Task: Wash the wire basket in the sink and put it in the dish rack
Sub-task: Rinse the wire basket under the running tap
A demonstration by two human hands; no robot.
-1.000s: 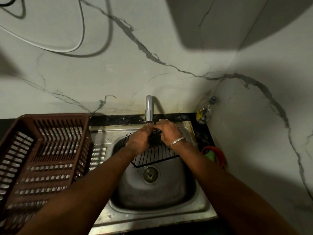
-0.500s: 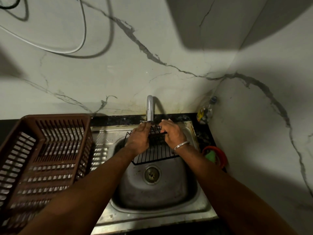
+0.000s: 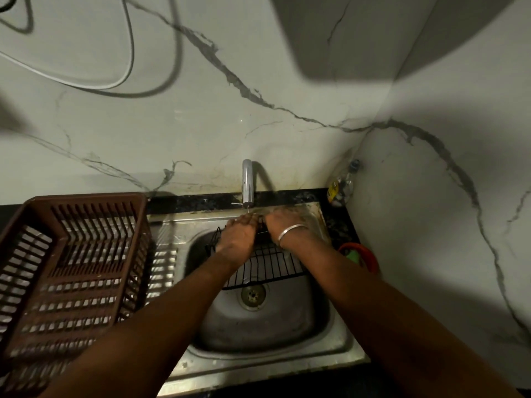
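Washing is under way, by my reading: the wire basket (image 3: 264, 265) sits tilted inside the sink (image 3: 275, 328), its far rim raised under the tap (image 3: 247, 182) at the sink's back edge and its near edge just behind the drain (image 3: 253, 294). The left hand (image 3: 238, 239) lies over the basket's far left part, fingers curled down onto the wires, holding it. The right hand (image 3: 283, 225), a metal bangle (image 3: 290, 231) at its wrist, reaches the same rim from the sink's right. Its fingers are blurred, so I cannot tell whether they grip or only rub. Whether water runs is too faint to say.

Left to do: finish the rinse, then carry the basket to the brown dish rack (image 3: 71, 268), which stands just left of the sink over its drainboard. The tap's spout hangs close above the raised rim, a likely snag on lifting. A bottle (image 3: 342, 185) leans at the sink's far right corner, and an orange bowl (image 3: 367, 254) holding something green sits to the sink's right.
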